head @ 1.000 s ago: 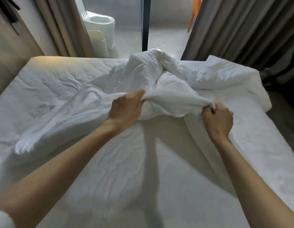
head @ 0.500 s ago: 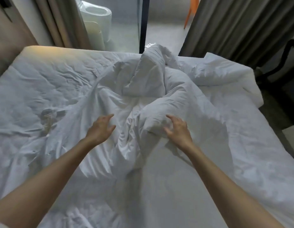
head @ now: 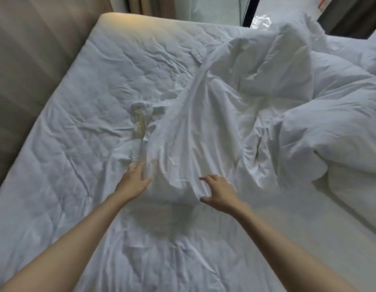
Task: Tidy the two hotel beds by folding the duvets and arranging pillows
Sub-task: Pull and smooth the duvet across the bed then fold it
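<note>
The task looks to be in its early part. The duvet (head: 204, 123) is not folded: it lies in a loose, crumpled heap across the middle and right of the bed (head: 67, 144), with one long ridge of cloth running from the far middle down toward the person, and thick rolls bunched up on the right. A puffed white bulk (head: 275, 66) sits at the far right of the heap. Whether it is a pillow or more duvet I cannot tell, so no pillow can be counted as arranged.

The left part of the bed is uncovered and shows its wrinkled quilted sheet up to the padded headboard (head: 35, 70) on the left. A small tan patch (head: 139, 121) lies on the sheet just beside the duvet's left edge. What it is I cannot tell.

Both hands are at the near end of the ridge. The left hand (head: 134, 181) has its fingers (head: 138, 167) straight and laid against the left side of the fold. The right hand (head: 220, 193) is spread over the right side, its fingers (head: 208, 178) loosely bent and gripping nothing. By my reading neither hand has a hold on the cloth.

What is left, as I judge it, is nearly all of the work: find the duvet's edges, spread it flat, fold it, then set the pillows. A second bed cannot be made out for certain, so nothing can be said of its state.
</note>
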Motion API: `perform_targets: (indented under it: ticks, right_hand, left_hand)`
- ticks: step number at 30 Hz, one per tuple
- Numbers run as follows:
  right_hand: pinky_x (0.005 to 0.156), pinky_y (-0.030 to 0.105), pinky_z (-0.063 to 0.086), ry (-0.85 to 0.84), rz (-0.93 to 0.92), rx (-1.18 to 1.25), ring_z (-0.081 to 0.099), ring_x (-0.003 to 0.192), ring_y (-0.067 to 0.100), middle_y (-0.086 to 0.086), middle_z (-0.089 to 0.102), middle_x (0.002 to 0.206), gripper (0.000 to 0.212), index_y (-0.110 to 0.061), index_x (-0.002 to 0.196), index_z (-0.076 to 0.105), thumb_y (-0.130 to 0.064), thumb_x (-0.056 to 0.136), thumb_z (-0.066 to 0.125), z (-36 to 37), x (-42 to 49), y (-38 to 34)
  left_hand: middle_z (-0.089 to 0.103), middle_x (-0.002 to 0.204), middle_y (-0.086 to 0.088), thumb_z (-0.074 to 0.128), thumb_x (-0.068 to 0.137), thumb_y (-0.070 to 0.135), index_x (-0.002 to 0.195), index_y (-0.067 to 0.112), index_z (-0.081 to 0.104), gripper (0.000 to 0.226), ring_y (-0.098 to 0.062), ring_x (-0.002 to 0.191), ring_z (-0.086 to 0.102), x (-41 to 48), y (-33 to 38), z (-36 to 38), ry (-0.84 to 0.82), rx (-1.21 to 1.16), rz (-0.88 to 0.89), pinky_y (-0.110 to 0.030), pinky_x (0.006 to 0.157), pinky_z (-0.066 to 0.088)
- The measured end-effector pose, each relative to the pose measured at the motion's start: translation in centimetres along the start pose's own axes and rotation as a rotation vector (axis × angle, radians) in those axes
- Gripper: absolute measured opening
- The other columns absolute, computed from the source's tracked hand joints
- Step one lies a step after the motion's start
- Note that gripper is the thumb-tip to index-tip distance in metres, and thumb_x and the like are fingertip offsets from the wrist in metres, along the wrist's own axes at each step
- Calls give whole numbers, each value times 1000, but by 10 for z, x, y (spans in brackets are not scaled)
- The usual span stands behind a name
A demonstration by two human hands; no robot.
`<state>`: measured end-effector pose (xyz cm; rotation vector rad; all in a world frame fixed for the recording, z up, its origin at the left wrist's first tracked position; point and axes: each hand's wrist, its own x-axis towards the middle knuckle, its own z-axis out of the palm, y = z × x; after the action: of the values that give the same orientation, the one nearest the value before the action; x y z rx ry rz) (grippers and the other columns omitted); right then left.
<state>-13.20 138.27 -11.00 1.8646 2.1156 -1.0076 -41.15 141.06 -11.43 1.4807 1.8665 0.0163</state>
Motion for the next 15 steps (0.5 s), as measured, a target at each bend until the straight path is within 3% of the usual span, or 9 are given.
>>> perform_targets:
  ticks: [4,7,10,13,15]
  right_hand:
    - [105,39,38,-66,25,-6,40,131,28,3,33,149,89,-32,149,26,-38,75,75,53,30,-10]
    - [101,44,41,-25,63,-122,43,126,34,5,28,149,99,-30,151,18,-38,72,77,83,49,-9]
    - [83,46,48,121,102,-227,54,104,37,8,46,133,99,-23,144,36,-35,58,84,105,67,-9]
    - [54,39,49,264,53,-300,60,67,35,11,63,94,65,-11,109,63,-13,49,86,116,78,-10]
    - [50,36,45,303,8,-279,60,62,35,11,62,81,36,-7,92,64,3,60,76,112,78,-11]
  left_hand:
    - [18,158,-7,63,91,31,153,18,19,78,-23,143,25,22,-42,16,-98,-15,37,-34,113,28]
    - [14,157,-11,73,82,28,154,28,13,94,-26,143,24,42,-61,30,-180,-38,35,-34,113,28]
    - [16,155,-10,79,75,27,153,35,8,106,-27,142,23,58,-72,43,-231,-43,76,-35,113,30]
    - [18,153,-10,82,69,27,152,38,5,114,-31,140,22,65,-80,54,-195,-1,109,-36,112,28]
    - [17,153,-10,84,66,26,151,40,2,120,-31,141,18,66,-85,60,-189,2,127,-34,112,24]
